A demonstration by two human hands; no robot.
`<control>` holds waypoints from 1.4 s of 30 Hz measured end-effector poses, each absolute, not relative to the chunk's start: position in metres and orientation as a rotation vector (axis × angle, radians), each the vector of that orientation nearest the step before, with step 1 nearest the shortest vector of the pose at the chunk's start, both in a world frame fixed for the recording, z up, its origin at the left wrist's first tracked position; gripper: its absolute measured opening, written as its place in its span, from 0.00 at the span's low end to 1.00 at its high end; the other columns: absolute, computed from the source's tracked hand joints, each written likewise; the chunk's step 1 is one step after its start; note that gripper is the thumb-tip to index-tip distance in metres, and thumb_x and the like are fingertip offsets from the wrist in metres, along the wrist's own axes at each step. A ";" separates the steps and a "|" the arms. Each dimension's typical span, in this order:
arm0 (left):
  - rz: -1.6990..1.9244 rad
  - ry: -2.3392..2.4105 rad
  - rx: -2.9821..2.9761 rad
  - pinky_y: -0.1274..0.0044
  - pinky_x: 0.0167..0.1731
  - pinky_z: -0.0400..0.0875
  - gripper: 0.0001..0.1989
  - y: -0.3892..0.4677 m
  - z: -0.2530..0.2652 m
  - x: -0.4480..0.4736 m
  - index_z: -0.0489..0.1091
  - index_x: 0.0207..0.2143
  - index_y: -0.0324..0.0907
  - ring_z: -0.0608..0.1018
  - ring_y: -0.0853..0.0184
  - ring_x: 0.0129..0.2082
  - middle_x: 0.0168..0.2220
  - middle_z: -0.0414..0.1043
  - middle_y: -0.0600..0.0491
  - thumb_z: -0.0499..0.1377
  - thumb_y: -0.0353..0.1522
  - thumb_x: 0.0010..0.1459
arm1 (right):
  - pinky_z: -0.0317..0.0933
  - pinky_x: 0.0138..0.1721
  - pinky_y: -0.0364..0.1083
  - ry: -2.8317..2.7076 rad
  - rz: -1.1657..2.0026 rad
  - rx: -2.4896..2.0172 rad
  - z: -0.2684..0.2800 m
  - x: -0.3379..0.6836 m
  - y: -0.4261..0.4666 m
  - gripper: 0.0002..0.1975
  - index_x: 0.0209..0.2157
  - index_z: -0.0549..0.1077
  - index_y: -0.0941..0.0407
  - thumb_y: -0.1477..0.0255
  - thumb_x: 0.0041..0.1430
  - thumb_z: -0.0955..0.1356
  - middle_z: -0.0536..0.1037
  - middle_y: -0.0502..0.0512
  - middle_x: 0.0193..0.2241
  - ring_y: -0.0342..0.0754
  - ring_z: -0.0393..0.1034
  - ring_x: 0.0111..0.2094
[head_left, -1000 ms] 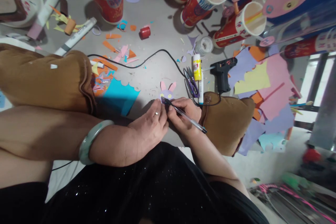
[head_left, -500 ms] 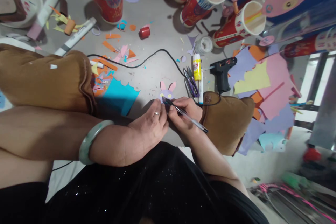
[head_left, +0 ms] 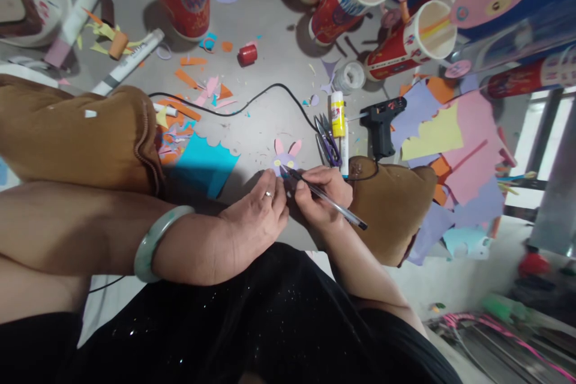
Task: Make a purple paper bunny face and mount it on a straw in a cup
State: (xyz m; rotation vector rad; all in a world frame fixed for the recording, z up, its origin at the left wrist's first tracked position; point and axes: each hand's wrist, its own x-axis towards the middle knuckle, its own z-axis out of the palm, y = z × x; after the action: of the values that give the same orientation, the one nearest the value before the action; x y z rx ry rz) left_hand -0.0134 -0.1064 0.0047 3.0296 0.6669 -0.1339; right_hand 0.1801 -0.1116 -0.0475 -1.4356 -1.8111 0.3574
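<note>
Well, pen (head_left: 338,207) in right hand (head_left: 330,183), rabbit (head_left: 284,157) (paper)

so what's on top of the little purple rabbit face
The purple rabbit face bears two yellow eyes, with the pen in the right hand over it. The left hand covers some of its lower edge; anything there is hidden.
</note>
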 end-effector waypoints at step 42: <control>-0.159 0.631 3.025 0.55 0.63 0.68 0.20 -0.104 0.009 -0.015 0.76 0.58 0.31 0.80 0.44 0.59 0.59 0.77 0.32 0.55 0.30 0.68 | 0.71 0.26 0.44 -1.786 0.292 -1.554 -0.046 0.186 -0.111 0.03 0.33 0.69 0.50 0.68 0.58 0.68 0.82 0.47 0.27 0.45 0.78 0.25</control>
State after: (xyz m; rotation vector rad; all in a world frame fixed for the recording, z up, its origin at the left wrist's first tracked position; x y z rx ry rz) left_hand -0.0148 -0.1040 0.0090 3.0249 0.6313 -0.1593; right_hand 0.1865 -0.1111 -0.0458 -1.5544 -1.7864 0.2918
